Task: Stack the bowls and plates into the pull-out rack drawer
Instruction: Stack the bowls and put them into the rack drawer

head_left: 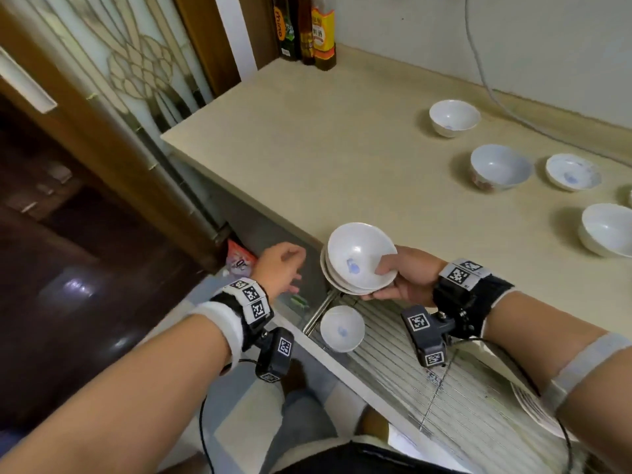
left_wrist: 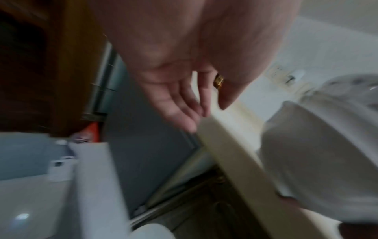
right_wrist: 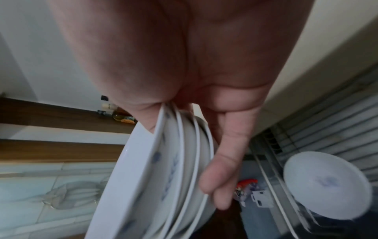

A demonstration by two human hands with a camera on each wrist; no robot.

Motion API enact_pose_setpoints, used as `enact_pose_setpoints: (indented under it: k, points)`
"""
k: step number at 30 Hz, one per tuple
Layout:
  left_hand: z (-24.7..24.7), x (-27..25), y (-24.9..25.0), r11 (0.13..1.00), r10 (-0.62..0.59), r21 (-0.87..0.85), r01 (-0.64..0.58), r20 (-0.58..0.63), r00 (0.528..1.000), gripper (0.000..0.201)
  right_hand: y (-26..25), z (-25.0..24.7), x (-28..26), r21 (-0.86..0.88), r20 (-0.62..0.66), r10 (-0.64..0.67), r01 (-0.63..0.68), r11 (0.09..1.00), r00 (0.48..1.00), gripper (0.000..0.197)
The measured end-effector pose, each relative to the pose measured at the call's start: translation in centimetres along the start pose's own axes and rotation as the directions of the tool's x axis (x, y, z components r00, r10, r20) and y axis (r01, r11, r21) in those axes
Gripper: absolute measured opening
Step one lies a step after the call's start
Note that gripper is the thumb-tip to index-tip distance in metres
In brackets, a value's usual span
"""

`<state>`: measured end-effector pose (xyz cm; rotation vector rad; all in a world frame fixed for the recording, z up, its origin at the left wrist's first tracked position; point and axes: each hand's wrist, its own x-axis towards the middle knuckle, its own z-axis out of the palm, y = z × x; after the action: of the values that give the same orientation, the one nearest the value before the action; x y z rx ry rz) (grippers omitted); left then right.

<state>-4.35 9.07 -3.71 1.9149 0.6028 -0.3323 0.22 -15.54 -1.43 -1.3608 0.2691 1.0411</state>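
My right hand [head_left: 393,275] grips a tilted stack of shallow white bowls [head_left: 355,258] with blue marks, thumb inside the top bowl, fingers beneath. In the right wrist view the stack [right_wrist: 167,169] shows three nested rims pinched between thumb and fingers. It hangs at the counter's edge above the pull-out wire rack drawer [head_left: 444,381], where one small white bowl [head_left: 342,328] stands on edge. My left hand [head_left: 284,265] hovers to the left of the stack, empty, with relaxed fingers [left_wrist: 180,103].
Several more white bowls [head_left: 501,167] sit on the beige counter [head_left: 342,148] at the right. Bottles [head_left: 307,29] stand in the back corner. A patterned plate [head_left: 537,412] lies at the drawer's right. A wooden door frame [head_left: 113,165] is at the left.
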Motion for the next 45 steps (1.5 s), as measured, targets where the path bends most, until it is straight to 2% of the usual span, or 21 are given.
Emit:
enact_pose_setpoints:
  k: [1,2,4,5,6,7,8,10,12,15,17,21,24,25,27,29,31,35,39,43,45]
  points:
    - [0.0,0.1,-1.9,0.99,-0.005,0.142,0.019,-0.099,0.995,0.029,0.9,0.0,-0.3,-0.012,0.007,0.025,-0.025,1.0,1.0,0.055]
    - [0.1,-0.2,-3.4,0.962,-0.032,0.263,0.076,-0.166,0.986,0.036,1.9,-0.1,-0.6,-0.024,0.013,0.046,-0.046,0.999,0.999,0.049]
    - [0.7,-0.6,-6.5,0.883,-0.204,0.377,0.279,-0.227,0.952,0.072,4.3,-0.5,-0.9,-0.023,0.029,0.092,-0.091,0.996,0.995,0.046]
    - [1.1,-0.9,-7.6,0.845,-0.316,0.373,0.383,-0.23,0.921,0.09,5.5,-0.7,-1.1,-0.01,0.029,0.115,-0.115,0.993,0.993,0.046]
    - [1.7,-1.3,-8.3,0.825,-0.426,0.315,0.469,-0.2,0.882,0.098,6.8,-1.0,-1.2,-0.009,0.026,0.137,-0.137,0.99,0.99,0.047]
    - [2.4,-1.6,-9.0,0.83,-0.505,0.195,0.523,-0.138,0.852,0.091,8.1,-1.3,-1.1,-0.009,0.025,0.162,-0.162,0.987,0.986,0.05]
    - [3.2,-1.9,-9.4,0.832,-0.553,0.027,0.554,-0.052,0.832,0.071,9.5,-1.8,-1.0,-0.009,0.017,0.19,-0.19,0.982,0.982,0.055]
    - [4.6,-2.3,-9.8,0.783,-0.565,-0.268,0.561,0.069,0.822,0.024,11.8,-2.8,-0.9,0.023,0.0,0.247,-0.247,0.969,0.969,0.056]
    - [5.1,-2.4,-10.2,0.737,-0.559,-0.399,0.546,0.095,0.824,0.015,13.9,-4.0,-0.8,0.095,-0.046,0.286,-0.281,0.955,0.957,0.051]
    - [4.8,-2.5,-10.5,0.729,-0.538,-0.439,0.525,0.106,0.836,0.014,16.4,-5.9,-0.1,0.212,-0.154,0.338,-0.303,0.929,0.929,0.055]
    - [4.7,-2.7,-10.6,0.727,-0.533,-0.453,0.516,0.102,0.84,0.017,17.7,-7.0,0.8,0.219,-0.237,0.375,-0.327,0.919,0.896,0.055]
    - [5.2,-3.0,-10.5,0.744,-0.526,-0.454,0.49,0.052,0.849,0.031,21.4,-9.6,4.1,0.182,-0.299,0.45,-0.413,0.892,0.841,0.059]
    - [5.2,-3.0,-10.6,0.742,-0.535,-0.448,0.499,0.053,0.843,0.037,24.2,-11.2,6.7,0.065,-0.323,0.492,-0.499,0.864,0.809,0.061]
    - [5.2,-3.0,-10.9,0.741,-0.536,-0.448,0.5,0.054,0.842,0.039,25.0,-11.4,7.5,0.003,-0.327,0.481,-0.508,0.862,0.814,0.056]
    - [5.2,-3.1,-11.1,0.752,-0.525,-0.438,0.492,0.052,0.849,0.04,25.8,-11.6,8.7,-0.135,-0.374,0.447,-0.525,0.84,0.812,0.032]
    - [5.3,-3.0,-11.3,0.766,-0.514,-0.428,0.48,0.043,0.857,0.04,26.4,-11.6,9.8,-0.17,-0.384,0.423,-0.513,0.842,0.821,0.019]
    - [5.3,-2.9,-11.5,0.769,-0.513,-0.426,0.477,0.035,0.858,0.04,27.1,-11.7,10.9,-0.16,-0.366,0.428,-0.509,0.845,0.826,0.022]
    - [5.2,-2.9,-11.8,0.768,-0.507,-0.44,0.465,0.026,0.862,0.042,28.6,-12.1,12.7,-0.143,-0.324,0.441,-0.504,0.851,0.837,0.047]
    - [5.3,-3.1,-11.7,0.776,-0.502,-0.436,0.455,0.01,0.865,0.039,27.7,-11.0,12.4,-0.061,-0.314,0.456,-0.497,0.866,0.833,0.04]
    - [5.6,-3.2,-11.5,0.794,-0.515,-0.392,0.465,-0.025,0.857,0.036,28.3,-11.2,12.8,-0.056,-0.299,0.457,-0.493,0.868,0.838,0.028]
    - [5.7,-3.4,-11.3,0.805,-0.519,-0.361,0.47,-0.046,0.853,0.03,28.3,-11.2,12.4,-0.071,-0.299,0.456,-0.497,0.865,0.838,0.04]
